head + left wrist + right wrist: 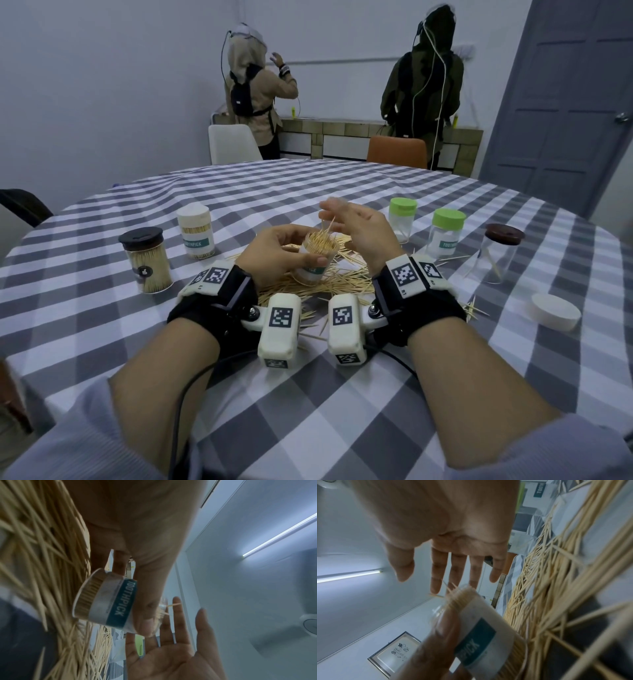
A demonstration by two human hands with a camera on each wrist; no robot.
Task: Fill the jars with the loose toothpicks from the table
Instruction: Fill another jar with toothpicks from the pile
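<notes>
Left hand (pixel 274 251) grip around full jar (pixel 313 262); right hand (pixel 359 228) spread loose, just above.

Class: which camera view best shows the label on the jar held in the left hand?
The left wrist view: the label reads TOOTHPICK whole on the jar. The right wrist view shows only its end; in the head view the left hand covers most.
</notes>
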